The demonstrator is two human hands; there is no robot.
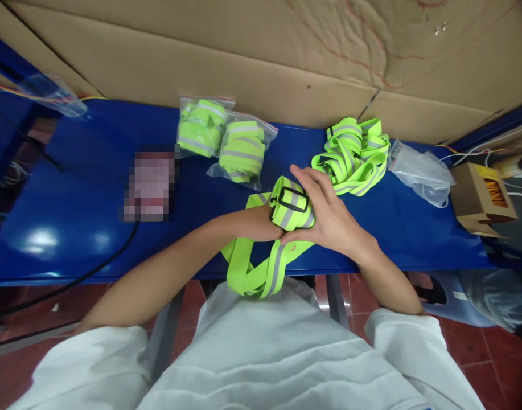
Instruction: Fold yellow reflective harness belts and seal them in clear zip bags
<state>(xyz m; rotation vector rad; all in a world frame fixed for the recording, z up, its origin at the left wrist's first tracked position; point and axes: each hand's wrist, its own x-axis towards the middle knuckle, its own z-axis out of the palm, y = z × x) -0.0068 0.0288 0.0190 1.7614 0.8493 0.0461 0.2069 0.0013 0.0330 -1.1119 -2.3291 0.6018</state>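
A neon-yellow reflective strap (288,213) with a grey stripe and a black buckle (294,200) is wound in a coil around my left hand (264,222). The coil hides the fingers of that hand. My right hand (329,213) grips the coil from the right, its thumb below and its fingers along the upper side. Loose loops of the same strap (256,276) hang below my left forearm, over the table's front edge.
Two clear bags of folded straps (242,151) lie at the back of the blue table (94,188). Behind my right hand is a heap of loose straps (350,154), with plastic bags (423,171) and a cardboard box (478,193) further right. A blurred-out item (152,185) with a black cable lies left.
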